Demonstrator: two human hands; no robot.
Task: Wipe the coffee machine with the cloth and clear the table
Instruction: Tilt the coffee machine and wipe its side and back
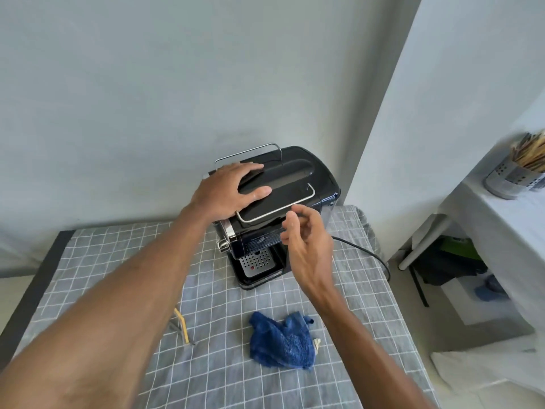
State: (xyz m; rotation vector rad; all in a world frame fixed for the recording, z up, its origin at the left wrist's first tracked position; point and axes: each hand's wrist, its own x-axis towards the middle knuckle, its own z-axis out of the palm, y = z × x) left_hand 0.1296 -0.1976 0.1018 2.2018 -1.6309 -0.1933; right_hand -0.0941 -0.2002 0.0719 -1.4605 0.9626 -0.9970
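A black coffee machine with a chrome rail on top stands at the far end of the table, against the wall. My left hand lies flat on its top left part, fingers spread over the lid. In front of the machine's right front corner hovers my right hand, fingers loosely curled and holding nothing. A crumpled blue cloth lies on the table near me, apart from both hands.
The table wears a grey checked tablecloth. A thin yellow stick lies left of the cloth. The machine's black power cord trails off the right edge. A side shelf holds a metal cup of sticks.
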